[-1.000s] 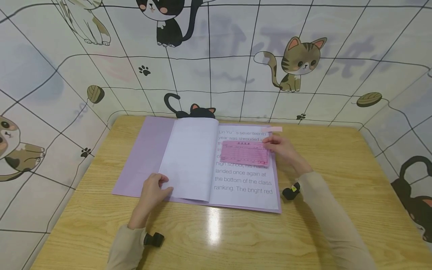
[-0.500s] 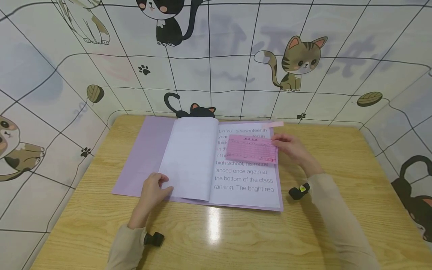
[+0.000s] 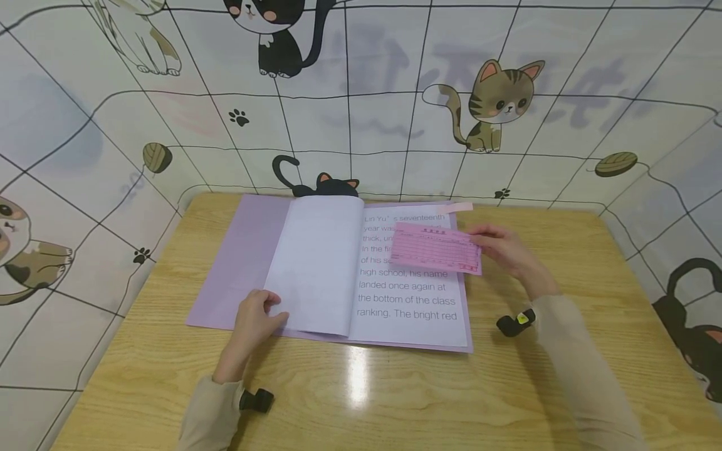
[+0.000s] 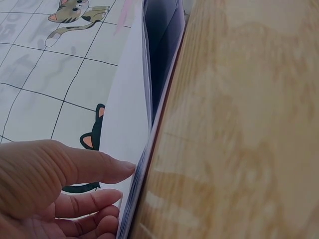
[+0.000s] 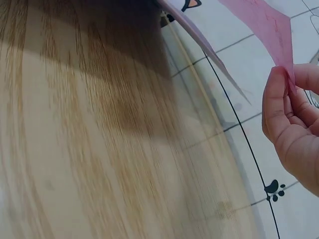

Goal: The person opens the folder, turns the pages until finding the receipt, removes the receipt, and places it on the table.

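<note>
A purple-covered booklet lies spread on the table, its left page blank and its right page printed with large English text. My left hand rests on the lower left of the blank page; in the left wrist view its thumb lies on the paper near the edge. Between thumb and fingertips, my right hand pinches the right end of a pink receipt slip with printed rows. The slip hangs over the printed page and hides part of several lines. The right wrist view shows its corner bent at the pinch.
A light pink tab sticks out at the booklet's top right. The wooden table extends in front and to both sides. Behind it stands a white cat-patterned backdrop. Each wrist wears a small black camera.
My right hand has drawn the pink slip to the right, so more of the printed text shows on its left. The left hand stays in place on the page.
</note>
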Available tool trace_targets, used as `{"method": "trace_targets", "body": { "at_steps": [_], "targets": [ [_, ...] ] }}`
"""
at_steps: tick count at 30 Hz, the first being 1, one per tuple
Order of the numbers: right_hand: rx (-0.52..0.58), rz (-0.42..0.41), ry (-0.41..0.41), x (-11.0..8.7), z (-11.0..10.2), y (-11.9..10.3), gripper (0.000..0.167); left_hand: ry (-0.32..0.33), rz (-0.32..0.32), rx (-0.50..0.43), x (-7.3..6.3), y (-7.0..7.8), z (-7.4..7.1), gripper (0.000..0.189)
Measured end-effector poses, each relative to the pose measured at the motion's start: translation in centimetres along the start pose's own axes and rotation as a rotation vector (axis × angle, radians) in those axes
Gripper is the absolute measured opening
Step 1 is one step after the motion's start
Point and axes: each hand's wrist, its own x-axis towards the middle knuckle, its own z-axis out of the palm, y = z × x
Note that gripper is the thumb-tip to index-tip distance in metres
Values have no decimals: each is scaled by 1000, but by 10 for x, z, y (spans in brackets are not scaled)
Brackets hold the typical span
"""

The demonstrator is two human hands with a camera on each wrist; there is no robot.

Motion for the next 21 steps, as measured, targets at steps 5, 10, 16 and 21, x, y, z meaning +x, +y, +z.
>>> {"method": "trace_targets", "body": {
  "at_steps": [5,10,16,21],
  "targets": [
    [-11,15,12,-8,-12,-1,11,-4,-4,-4,0,1,0,24],
    [-17,5,8,-17,-27,2,12,-4,-2,-13,-1,1,0,25],
    [-1,-3,19,-29,-46,6,14,-1,-3,-18,-2,0,1,26],
    [61,3,51,-41,-63,8,19,17,20,-23,-2,0,1,26]
  ]
}}
